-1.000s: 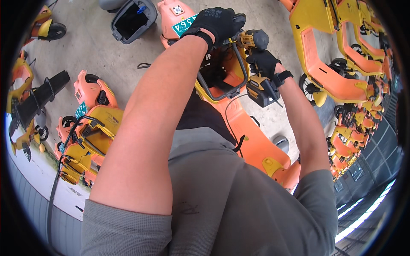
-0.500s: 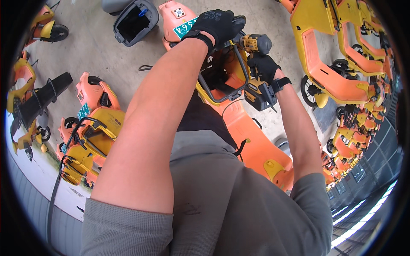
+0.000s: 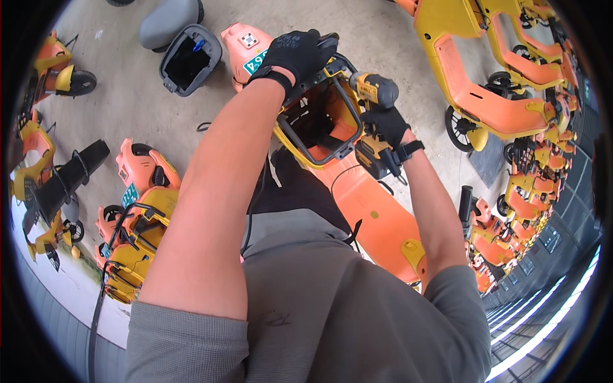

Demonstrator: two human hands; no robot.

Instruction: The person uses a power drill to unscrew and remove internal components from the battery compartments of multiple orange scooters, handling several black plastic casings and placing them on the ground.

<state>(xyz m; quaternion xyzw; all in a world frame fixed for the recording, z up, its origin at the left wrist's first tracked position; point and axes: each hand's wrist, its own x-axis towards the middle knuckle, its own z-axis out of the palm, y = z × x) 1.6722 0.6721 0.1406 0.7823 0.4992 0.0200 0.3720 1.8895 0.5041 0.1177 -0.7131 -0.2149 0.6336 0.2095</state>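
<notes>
A scooter in orange and yellow stands before me, its seat opening (image 3: 319, 124) ringed by a dark tubular frame (image 3: 349, 105). In its black glove, my right hand (image 3: 385, 124) is wrapped round the grip of a yellow and black cordless impact driver (image 3: 375, 89). The driver's nose points left at the far right corner of the frame; its tip is hard to make out. My left hand (image 3: 297, 53), also gloved in black, is closed at the scooter's tail beside the pink rear cover (image 3: 243, 50). A black part (image 3: 328, 44) shows at its fingertips.
On the floor at the far left lie a grey open storage bin (image 3: 190, 60) and a grey seat (image 3: 169, 24). Another partly stripped scooter (image 3: 143, 210) stands to my left. Rows of orange and yellow scooters (image 3: 485, 108) line the right side. A thin cable (image 3: 345, 171) hangs by the frame.
The view has shifted, so the scooter and both hands sit further left in it. The impact driver stays in my right hand at the frame's right corner, and my left hand stays at the tail.
</notes>
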